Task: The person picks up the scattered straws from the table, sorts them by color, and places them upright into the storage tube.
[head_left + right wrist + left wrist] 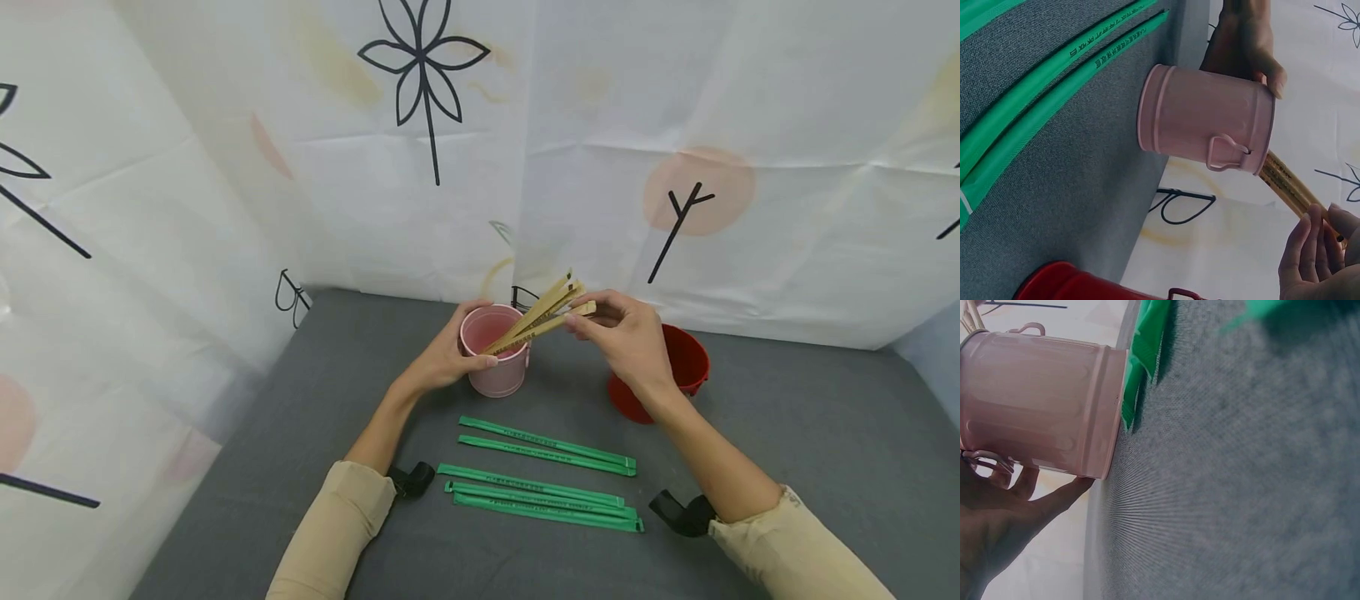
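Note:
A pink bucket [497, 382] with small side handles stands upright on the grey table. My left hand [441, 360] grips it at the left, thumb over the near rim. Several thin yellow paper-wrapped sticks [534, 321] lean out of the bucket toward the right. Their upper ends are by my right hand [626, 333], whose thumb and fingers pinch a stick near its top. In the right wrist view, the wrapped sticks [1286, 181] run from the bucket mouth to the fingertips. The left wrist view shows the bucket wall [1035, 400] with fingers along its side.
Several green wrapped sticks [547, 450] lie roughly parallel on the table [405, 550], in front of the pink bucket. A red bucket [693, 362] stands at the right, partly hidden by my right forearm. Behind the table hangs a white patterned cloth [585, 217].

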`<action>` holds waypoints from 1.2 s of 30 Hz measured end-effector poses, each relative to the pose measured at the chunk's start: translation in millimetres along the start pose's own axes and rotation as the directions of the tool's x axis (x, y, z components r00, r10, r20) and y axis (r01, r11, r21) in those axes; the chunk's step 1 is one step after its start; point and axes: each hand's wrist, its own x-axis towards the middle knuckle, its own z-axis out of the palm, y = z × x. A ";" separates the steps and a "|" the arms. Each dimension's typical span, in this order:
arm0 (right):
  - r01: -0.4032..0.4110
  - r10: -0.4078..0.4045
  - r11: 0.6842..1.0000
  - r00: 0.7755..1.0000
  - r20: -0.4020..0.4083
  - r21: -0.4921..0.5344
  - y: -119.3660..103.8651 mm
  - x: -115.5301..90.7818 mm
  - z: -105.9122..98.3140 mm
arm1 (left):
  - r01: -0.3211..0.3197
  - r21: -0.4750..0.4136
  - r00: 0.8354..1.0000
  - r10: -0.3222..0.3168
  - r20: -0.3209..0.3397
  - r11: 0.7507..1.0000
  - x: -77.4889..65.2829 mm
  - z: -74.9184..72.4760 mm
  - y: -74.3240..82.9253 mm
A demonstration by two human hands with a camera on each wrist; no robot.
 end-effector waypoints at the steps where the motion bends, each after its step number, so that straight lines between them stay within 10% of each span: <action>1: -0.003 0.003 1.000 1.000 -0.002 -0.011 -0.1 0.8 1.0 | 0.000 0.000 1.000 0.000 0.006 1.000 0.1 0.2 0.3; 17: -0.085 0.090 0.991 0.995 0.046 -0.106 4.3 7.5 5.8 | 0.041 0.105 0.999 -0.044 0.019 0.994 -3.0 -2.3 2.5; 25: -0.079 0.091 0.985 0.993 0.075 -0.151 0.8 6.6 -2.8 | 0.098 0.226 0.994 -0.083 -0.074 0.969 -12.7 -1.8 10.1; 32: -0.024 0.041 0.983 0.995 0.091 -0.180 0.8 -5.8 -23.3 | 0.159 0.239 0.983 -0.131 -0.128 0.958 -26.5 -12.0 -29.0; 36: 0.018 -0.001 0.971 0.998 0.067 -0.240 3.8 -12.5 -35.7 | 0.254 0.285 0.965 -0.223 -0.138 0.924 -38.1 -12.5 -23.0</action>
